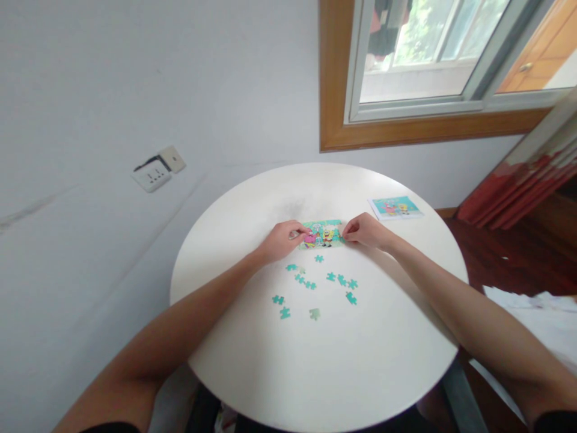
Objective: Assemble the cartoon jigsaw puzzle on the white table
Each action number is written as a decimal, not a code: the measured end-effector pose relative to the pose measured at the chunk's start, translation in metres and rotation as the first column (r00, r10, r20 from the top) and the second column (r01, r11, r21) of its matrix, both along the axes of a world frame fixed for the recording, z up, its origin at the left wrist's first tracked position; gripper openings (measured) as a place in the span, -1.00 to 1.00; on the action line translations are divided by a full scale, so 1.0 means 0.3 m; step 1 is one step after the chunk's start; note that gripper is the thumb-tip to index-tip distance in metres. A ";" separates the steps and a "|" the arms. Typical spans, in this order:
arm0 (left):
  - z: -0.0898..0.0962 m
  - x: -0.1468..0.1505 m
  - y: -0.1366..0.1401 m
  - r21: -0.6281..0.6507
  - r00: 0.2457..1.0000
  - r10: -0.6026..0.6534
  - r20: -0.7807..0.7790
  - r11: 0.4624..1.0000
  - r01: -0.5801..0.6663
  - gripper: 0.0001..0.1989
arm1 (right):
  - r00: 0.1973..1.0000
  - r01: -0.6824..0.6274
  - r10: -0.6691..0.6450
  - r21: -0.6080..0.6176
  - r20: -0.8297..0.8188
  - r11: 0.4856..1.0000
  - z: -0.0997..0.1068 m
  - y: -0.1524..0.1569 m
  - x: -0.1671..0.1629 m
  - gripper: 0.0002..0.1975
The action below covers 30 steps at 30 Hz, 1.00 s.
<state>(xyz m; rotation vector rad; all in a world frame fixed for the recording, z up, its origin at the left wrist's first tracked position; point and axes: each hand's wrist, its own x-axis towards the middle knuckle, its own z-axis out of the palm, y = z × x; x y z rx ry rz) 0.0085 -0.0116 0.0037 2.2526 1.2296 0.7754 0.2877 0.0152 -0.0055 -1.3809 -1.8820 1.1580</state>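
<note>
My left hand (280, 239): on jigsaw puzzle (325, 236), toward surface's (315, 373) far edge
My right hand (363, 230): puzzle's right edge
Both grips: can't tell

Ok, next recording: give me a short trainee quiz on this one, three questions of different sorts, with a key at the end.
1. True or false: the scattered pieces lie on the near side of the puzzle, toward the wearer.
2. Where does the card lie? A) left of the puzzle; B) right of the puzzle; C) under the puzzle.
3. Fill in: the left hand and the right hand are at opposite ____ of the puzzle.

Key: 1. True. 2. B. 3. ends.
</note>
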 end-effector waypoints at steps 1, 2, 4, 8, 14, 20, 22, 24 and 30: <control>-0.003 -0.001 0.001 -0.006 1.000 -0.006 -0.009 1.000 0.006 -0.77 | 1.000 -0.007 0.007 -0.004 0.008 1.000 -0.002 0.000 -0.001 -0.94; -0.004 -0.002 0.002 -0.015 1.000 -0.013 -0.019 1.000 0.013 -0.77 | 1.000 -0.013 0.013 -0.005 0.015 1.000 -0.003 0.000 -0.001 -0.94; -0.007 -0.002 0.002 -0.033 0.999 -0.028 -0.039 0.999 0.026 -0.77 | 0.999 -0.024 0.024 -0.004 0.028 1.000 -0.002 -0.001 0.000 -0.93; -0.005 0.001 -0.001 -0.064 0.997 -0.025 -0.075 0.998 0.021 -0.75 | 0.996 -0.016 0.015 0.008 0.092 1.000 0.009 -0.008 0.001 -0.90; -0.001 0.005 -0.004 -0.074 0.996 -0.027 -0.087 0.997 0.021 -0.74 | 0.975 0.006 -0.018 0.056 0.223 0.998 0.027 -0.021 -0.012 -0.90; -0.001 0.003 -0.002 -0.056 0.995 -0.050 -0.090 0.997 0.045 -0.74 | 0.956 0.025 -0.052 0.098 0.287 0.995 0.035 -0.021 -0.015 -0.91; -0.002 0.003 -0.002 -0.049 0.995 -0.053 -0.089 0.998 0.049 -0.74 | 0.963 0.036 -0.060 0.099 0.261 0.994 0.042 -0.017 -0.004 -0.91; -0.003 0.002 0.000 -0.035 0.996 -0.047 -0.073 0.998 0.045 -0.74 | 0.971 0.037 -0.063 0.114 0.233 0.993 0.050 -0.011 0.009 -0.90; 0.002 -0.003 0.006 0.020 0.996 -0.064 -0.055 0.998 0.065 -0.75 | 0.953 -0.089 0.052 0.110 0.299 0.990 0.067 -0.019 0.020 -0.90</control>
